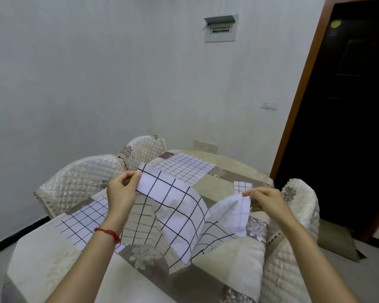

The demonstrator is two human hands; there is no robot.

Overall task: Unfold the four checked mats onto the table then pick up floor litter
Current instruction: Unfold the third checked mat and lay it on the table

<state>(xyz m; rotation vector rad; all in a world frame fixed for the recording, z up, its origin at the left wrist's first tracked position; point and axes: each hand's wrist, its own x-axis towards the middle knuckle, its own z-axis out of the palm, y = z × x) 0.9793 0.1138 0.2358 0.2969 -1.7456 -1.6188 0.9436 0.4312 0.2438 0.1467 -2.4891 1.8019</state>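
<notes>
A white mat with black checks (179,217) hangs partly unfolded above the table (219,186). My left hand (120,191) pinches its upper left corner and my right hand (265,201) pinches its upper right corner, with the cloth sagging and creased between them. One checked mat (184,168) lies flat at the far side of the table. Another (83,221) lies flat at the left, under my left forearm. A small folded checked mat (242,186) rests near the right edge, behind my right hand.
Quilted cream chairs stand at the far left (79,180), at the back (144,149) and at the right (293,237). A dark doorway (346,127) opens on the right. A flat cushion (337,243) lies on the floor by it.
</notes>
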